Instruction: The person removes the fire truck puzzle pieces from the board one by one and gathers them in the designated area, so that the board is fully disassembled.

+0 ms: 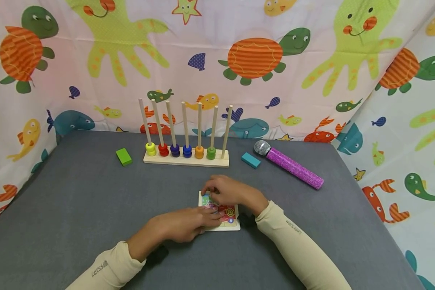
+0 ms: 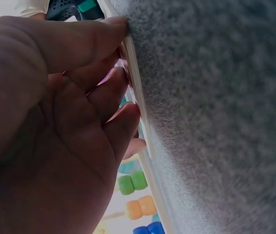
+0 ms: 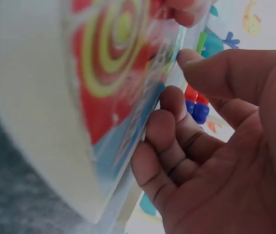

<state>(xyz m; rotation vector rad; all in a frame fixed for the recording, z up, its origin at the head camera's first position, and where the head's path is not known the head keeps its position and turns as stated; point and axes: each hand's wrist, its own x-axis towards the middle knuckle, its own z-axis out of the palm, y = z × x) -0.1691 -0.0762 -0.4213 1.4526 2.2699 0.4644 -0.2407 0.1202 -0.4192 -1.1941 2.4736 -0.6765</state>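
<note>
Both arms wore long, close-fitting cream fabric sleeves (image 1: 297, 241) ending at the wrists, each printed with small grey lettering (image 1: 99, 268); the hands were bare.
</note>
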